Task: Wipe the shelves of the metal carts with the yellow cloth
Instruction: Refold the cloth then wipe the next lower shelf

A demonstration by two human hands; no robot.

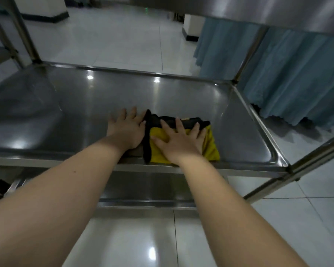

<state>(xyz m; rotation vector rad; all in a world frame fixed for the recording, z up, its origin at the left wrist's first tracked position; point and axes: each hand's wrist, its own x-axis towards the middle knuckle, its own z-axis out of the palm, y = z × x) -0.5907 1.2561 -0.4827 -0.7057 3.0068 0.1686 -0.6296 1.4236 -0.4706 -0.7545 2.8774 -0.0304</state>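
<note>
The yellow cloth (211, 147), folded with a black side showing along its top and left edges, lies on the middle shelf (85, 105) of a metal cart, near the shelf's front edge. My right hand (179, 141) presses flat on the cloth with fingers spread. My left hand (126, 130) rests flat on the bare steel just left of the cloth, its fingertips touching the black edge.
The cart's upper shelf (278, 10) overhangs at top right. Upright posts (25, 33) stand at the corners. A lower shelf (143, 189) shows beneath. A blue curtain (287, 74) hangs to the right. Glossy white floor tiles (123, 237) surround the cart.
</note>
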